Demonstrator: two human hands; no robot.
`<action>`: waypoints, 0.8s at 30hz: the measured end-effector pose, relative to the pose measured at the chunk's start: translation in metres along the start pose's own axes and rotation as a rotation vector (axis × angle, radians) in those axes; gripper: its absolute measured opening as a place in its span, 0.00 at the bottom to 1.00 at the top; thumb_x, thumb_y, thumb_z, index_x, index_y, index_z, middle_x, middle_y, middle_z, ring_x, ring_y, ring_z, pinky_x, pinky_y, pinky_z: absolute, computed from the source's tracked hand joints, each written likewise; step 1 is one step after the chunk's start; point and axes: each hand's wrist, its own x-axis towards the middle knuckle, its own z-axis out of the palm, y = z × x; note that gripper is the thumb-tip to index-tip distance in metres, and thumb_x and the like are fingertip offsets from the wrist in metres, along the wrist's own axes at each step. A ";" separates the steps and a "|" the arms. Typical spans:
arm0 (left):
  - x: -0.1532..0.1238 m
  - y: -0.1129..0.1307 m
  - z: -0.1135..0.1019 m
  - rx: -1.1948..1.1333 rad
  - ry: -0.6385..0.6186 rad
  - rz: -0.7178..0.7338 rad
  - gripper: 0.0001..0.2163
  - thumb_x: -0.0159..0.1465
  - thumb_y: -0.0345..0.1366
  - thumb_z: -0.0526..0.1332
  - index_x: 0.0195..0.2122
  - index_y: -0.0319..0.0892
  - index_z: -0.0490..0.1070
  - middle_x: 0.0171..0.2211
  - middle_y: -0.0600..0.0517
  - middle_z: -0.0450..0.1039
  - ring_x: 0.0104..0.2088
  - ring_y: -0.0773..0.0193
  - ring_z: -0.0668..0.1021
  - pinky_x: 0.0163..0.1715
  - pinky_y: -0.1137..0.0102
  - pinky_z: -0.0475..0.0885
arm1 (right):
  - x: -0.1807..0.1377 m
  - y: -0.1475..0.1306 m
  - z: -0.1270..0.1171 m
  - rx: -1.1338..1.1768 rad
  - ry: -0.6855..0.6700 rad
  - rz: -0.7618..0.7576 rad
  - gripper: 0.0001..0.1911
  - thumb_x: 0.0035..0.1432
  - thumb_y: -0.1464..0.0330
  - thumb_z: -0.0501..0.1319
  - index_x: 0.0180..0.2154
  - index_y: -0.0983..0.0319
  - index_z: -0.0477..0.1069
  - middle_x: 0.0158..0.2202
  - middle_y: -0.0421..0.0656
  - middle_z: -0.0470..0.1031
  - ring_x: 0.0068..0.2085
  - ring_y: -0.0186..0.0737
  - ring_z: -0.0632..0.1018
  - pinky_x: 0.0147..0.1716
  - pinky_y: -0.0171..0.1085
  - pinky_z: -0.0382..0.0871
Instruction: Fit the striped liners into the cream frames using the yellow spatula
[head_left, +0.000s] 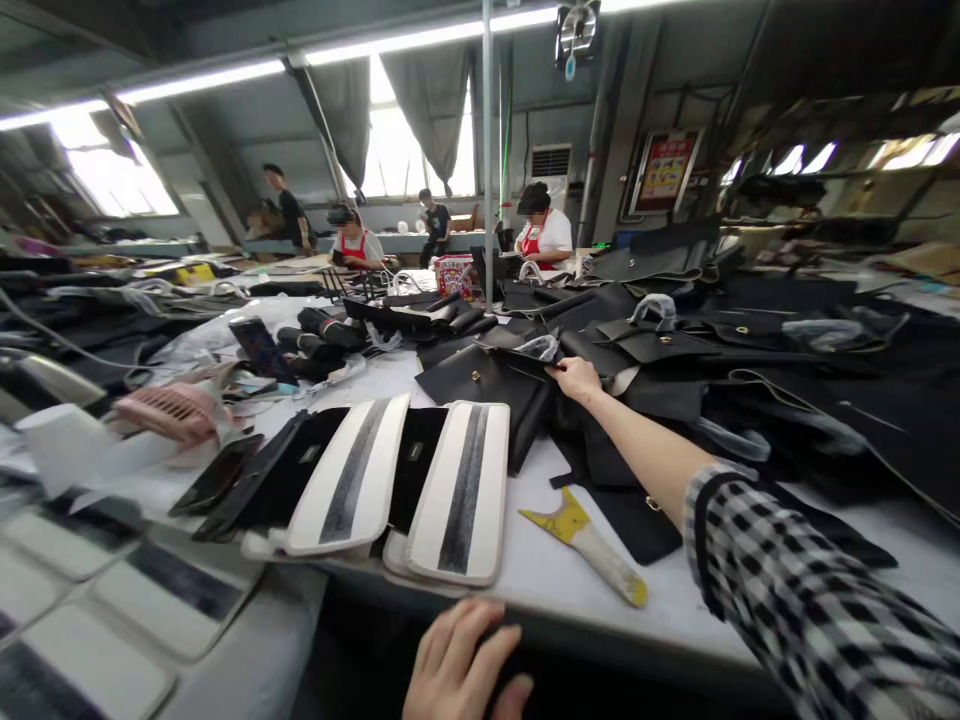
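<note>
My right hand [577,380] reaches across the table, its fingers closed on the edge of a black leather bag piece [517,358] that has a plastic-wrapped handle. Beneath it lies another black bag piece [480,385] with a small gold clasp. Low in the view, my left hand [465,660] hovers by the table's front edge with fingers apart and nothing in them. Just beyond it lie two white padded panels, a right one [491,480] and a left one [307,520], each with a dark stripe and black material beside it. A yellow-and-white scraper-like tool [592,545] rests on the tabletop.
More striped panels [90,650] are spread at the lower left. A pink fan [169,410], a phone [217,475] and black rolls [330,325] stand or lie nearby. Black leather pieces [787,400] pile up on the right. Behind a pole [488,160], several people work.
</note>
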 end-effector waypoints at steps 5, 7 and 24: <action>0.095 0.007 0.024 0.515 -0.069 0.312 0.22 0.63 0.40 0.61 0.59 0.46 0.66 0.65 0.45 0.60 0.66 0.43 0.59 0.64 0.37 0.46 | -0.006 -0.024 -0.015 -0.095 0.113 -0.031 0.19 0.62 0.56 0.61 0.41 0.66 0.77 0.43 0.54 0.78 0.48 0.51 0.77 0.48 0.46 0.67; 0.121 0.002 0.030 0.615 -0.065 0.255 0.22 0.63 0.35 0.60 0.59 0.48 0.65 0.63 0.46 0.62 0.64 0.44 0.61 0.61 0.35 0.50 | -0.007 -0.035 -0.035 -0.110 0.206 -0.043 0.19 0.63 0.57 0.59 0.40 0.66 0.77 0.42 0.56 0.78 0.47 0.53 0.77 0.47 0.44 0.66; 0.130 0.148 -0.031 0.182 0.323 0.517 0.14 0.69 0.41 0.54 0.54 0.44 0.67 0.56 0.44 0.69 0.56 0.55 0.69 0.55 0.60 0.61 | -0.188 -0.047 -0.318 -0.116 0.731 -0.509 0.25 0.64 0.59 0.58 0.18 0.62 0.58 0.22 0.35 0.48 0.25 0.29 0.54 0.25 0.35 0.49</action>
